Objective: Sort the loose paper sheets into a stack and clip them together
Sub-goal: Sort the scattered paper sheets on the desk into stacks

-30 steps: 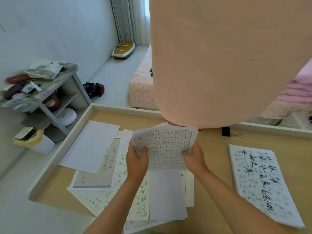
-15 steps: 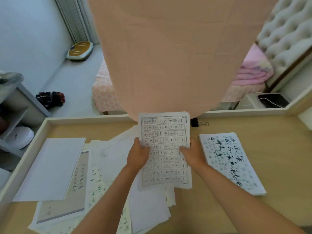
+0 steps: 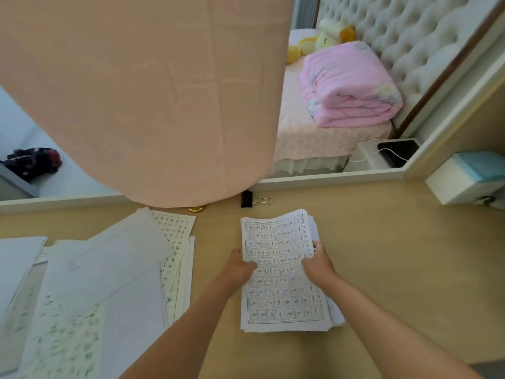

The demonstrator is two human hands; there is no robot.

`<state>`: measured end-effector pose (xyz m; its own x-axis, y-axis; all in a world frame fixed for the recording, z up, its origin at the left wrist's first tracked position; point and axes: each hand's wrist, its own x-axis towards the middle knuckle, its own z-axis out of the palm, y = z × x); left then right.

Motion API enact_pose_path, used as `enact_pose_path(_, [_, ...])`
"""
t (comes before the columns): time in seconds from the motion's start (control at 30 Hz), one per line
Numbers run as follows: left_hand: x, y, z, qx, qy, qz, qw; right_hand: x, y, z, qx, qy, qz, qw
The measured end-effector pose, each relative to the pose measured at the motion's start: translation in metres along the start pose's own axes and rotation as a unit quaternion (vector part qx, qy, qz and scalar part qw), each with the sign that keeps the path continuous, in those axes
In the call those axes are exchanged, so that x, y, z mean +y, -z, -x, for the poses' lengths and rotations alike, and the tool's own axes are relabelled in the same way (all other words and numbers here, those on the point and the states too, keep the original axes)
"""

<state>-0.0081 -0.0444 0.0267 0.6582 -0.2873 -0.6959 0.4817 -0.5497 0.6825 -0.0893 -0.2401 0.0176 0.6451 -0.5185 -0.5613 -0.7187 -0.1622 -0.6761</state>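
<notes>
Both hands are gripping a thick stack of white gridded calligraphy sheets (image 3: 281,272) lying on the pale wooden tabletop (image 3: 396,255): left hand (image 3: 238,266) pinching its 9 o'clock edge, right hand (image 3: 317,262) its 3 o'clock edge. A black binder clip with wire handles (image 3: 251,199) is lying at 12 o'clock, apart. Loose white paper sheets (image 3: 109,269) are sprawling at 9 o'clock.

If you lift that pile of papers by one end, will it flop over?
Probably a little: the stack of white gridded paper sheets already curls at its far edge. Its thickness should stiffen it somewhat. Uneven right edges suggest unclipped sheets could slide apart.
</notes>
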Motion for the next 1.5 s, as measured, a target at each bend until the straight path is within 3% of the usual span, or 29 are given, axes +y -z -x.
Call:
enact_pose_path(0.1, [-0.003,-0.027,-0.008,0.004,0.010,-0.043,0.999,0.014,0.014,-0.017,-0.032,0.003,0.063,0.998])
enact_pose_path(0.2, [-0.014,-0.039,-0.022,0.033,0.010,-0.086,0.996,0.030,0.022,-0.031,-0.002,-0.014,0.167,0.986])
enact_pose_path(0.53, [-0.002,-0.052,-0.020,-0.004,0.014,-0.024,1.000,0.039,0.034,-0.034,-0.078,-0.029,0.166,0.983])
enact_pose_path(0.67, [0.001,-0.030,-0.017,0.064,0.005,-0.034,0.997,0.015,0.028,-0.022,0.006,0.050,0.255,0.966])
enact_pose_path(0.73, [-0.002,-0.012,-0.017,0.095,-0.015,-0.039,0.995,-0.003,0.011,-0.015,0.021,0.111,0.250,0.962])
enact_pose_path(0.9, [-0.023,0.060,-0.007,0.123,-0.062,-0.076,0.988,-0.056,-0.070,0.010,-0.120,0.150,0.130,0.973])
enact_pose_path(1.17, [-0.122,0.238,0.009,0.176,-0.048,-0.202,0.962,-0.129,-0.240,0.049,-0.195,0.120,0.156,0.961])
enact_pose_path(1.3, [-0.169,0.311,0.017,0.228,-0.022,-0.334,0.914,-0.151,-0.297,0.049,-0.176,0.108,0.177,0.962])
enact_pose_path(1.5, [-0.231,0.361,0.010,0.142,0.035,-0.395,0.907,-0.168,-0.348,0.032,-0.078,0.074,0.212,0.971])
